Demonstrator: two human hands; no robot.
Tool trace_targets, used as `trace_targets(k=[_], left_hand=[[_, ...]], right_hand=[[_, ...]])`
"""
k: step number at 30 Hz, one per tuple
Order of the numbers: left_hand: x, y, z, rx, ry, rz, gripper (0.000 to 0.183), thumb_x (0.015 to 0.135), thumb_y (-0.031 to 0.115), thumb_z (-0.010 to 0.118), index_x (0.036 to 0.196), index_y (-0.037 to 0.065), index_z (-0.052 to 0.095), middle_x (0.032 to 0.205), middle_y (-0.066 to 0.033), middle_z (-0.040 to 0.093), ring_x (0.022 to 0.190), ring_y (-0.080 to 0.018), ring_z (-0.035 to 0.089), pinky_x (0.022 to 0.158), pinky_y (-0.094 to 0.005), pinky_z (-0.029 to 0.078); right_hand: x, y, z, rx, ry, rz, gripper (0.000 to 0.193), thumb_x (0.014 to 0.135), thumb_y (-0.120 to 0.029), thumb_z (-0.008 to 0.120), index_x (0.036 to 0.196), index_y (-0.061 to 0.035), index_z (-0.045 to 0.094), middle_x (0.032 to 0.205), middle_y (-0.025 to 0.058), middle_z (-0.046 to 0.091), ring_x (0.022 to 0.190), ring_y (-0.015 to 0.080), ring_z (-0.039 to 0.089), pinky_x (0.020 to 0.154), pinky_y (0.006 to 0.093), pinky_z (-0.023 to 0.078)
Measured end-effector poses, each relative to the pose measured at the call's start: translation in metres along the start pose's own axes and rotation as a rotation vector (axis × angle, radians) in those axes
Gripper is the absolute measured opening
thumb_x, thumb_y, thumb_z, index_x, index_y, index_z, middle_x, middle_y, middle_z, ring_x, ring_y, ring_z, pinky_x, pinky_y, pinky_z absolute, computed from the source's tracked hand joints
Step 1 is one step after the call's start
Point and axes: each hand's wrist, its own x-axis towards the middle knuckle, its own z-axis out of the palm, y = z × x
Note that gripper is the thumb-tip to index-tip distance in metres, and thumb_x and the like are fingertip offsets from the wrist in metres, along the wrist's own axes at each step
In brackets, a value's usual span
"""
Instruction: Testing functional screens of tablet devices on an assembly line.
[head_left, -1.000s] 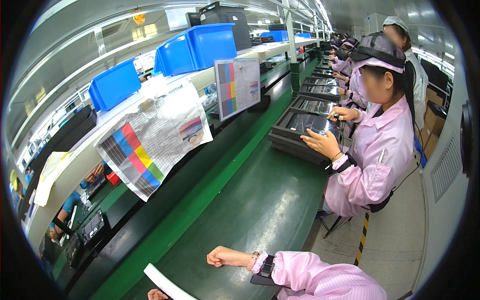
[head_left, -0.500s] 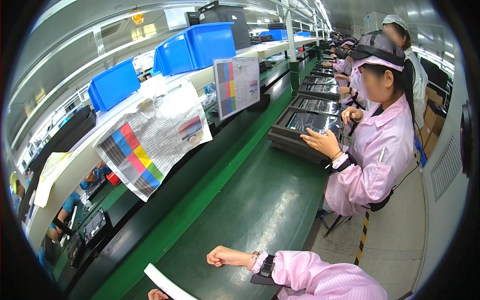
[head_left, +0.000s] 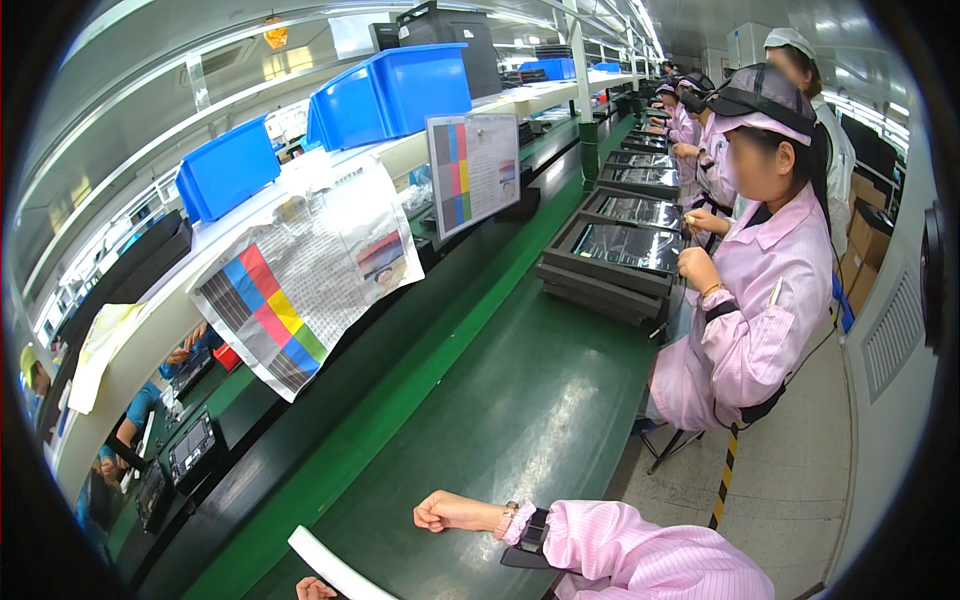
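One right hand [head_left: 445, 513] is curled in a loose fist over a green desk [head_left: 520, 410], apparently holding nothing. To its left, a white curved strip [head_left: 335, 563] is just beside the mostly cut-off left hand [head_left: 316, 590], whose grip I cannot tell. This looks like a pause; grasping anything would call for uncurling the right hand.

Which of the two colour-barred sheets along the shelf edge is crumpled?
The left sheet, nearer the camera: its surface is creased and its edges wavy. The right sheet, farther along, looks flat with straight edges.
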Motion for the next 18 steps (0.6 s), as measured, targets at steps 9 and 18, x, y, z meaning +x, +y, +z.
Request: trace_targets(k=[9, 18], left_hand=[[0.0011, -0.0005, 0.0006, 0.005, 0.004, -0.002, 0.015, 0.088, 0.005, 0.048, 0.099, -0.003, 0.056, 0.079, -0.0093, 0.057, 0.069, -0.0153, 0.051, 0.066, -0.0255, 0.042], [0.0009, 0.0016, 0.0015, 0.002, -0.004, -0.001, 0.014, 0.088, 0.005, 0.048, 0.098, -0.003, 0.056, 0.078, -0.0091, 0.057, 0.069, -0.0154, 0.051, 0.066, -0.0257, 0.042]], right_hand=[[0.0026, 0.0013, -0.0019, 0.016, -0.021, -0.014, 0.016, 0.066, 0.001, 0.040, 0.053, -0.0077, 0.039, 0.063, 0.0008, 0.042, 0.054, 0.0077, 0.033, 0.051, 0.0199, 0.028], [0.0010, -0.0013, 0.0011, 0.021, -0.018, -0.013, 0.016, 0.067, 0.001, 0.040, 0.053, -0.0077, 0.039, 0.063, 0.0008, 0.042, 0.054, 0.0078, 0.031, 0.051, 0.0203, 0.027]])
